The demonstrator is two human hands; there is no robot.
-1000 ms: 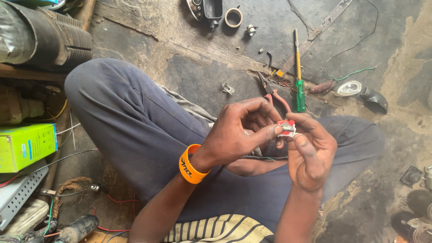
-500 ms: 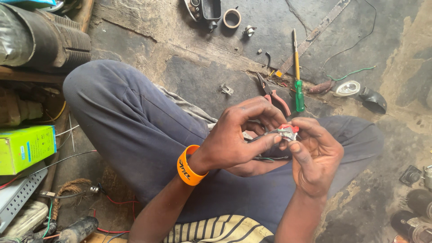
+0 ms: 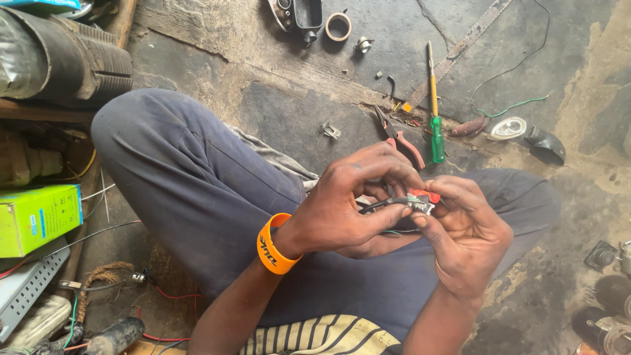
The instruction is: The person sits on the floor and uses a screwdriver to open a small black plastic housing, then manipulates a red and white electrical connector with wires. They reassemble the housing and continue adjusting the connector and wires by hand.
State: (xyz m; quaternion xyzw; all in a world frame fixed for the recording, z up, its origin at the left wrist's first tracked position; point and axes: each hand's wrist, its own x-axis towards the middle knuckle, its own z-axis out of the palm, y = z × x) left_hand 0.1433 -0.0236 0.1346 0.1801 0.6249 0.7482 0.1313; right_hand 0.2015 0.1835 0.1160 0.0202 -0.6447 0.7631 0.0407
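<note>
Clearly the small electrical part (image 3: 420,200) is a light, fiddly thing, held above the person's lap between both hands. It looks like a bit of pale metal with a red plastic piece on top, and thin dark wires (image 3: 384,205) run out of it to the left. The left hand (image 3: 351,200) pinches the wires close to the part, fingers closed on them; the right hand (image 3: 463,233) grips the part itself between thumb and fingertips. I judge it stiff but delicate, the wires soft and easily pulled loose, so it is best held by its body. Pliers (image 3: 401,138) and a green screwdriver (image 3: 435,108) lie on the floor (image 3: 276,112) beyond the knees.
</note>
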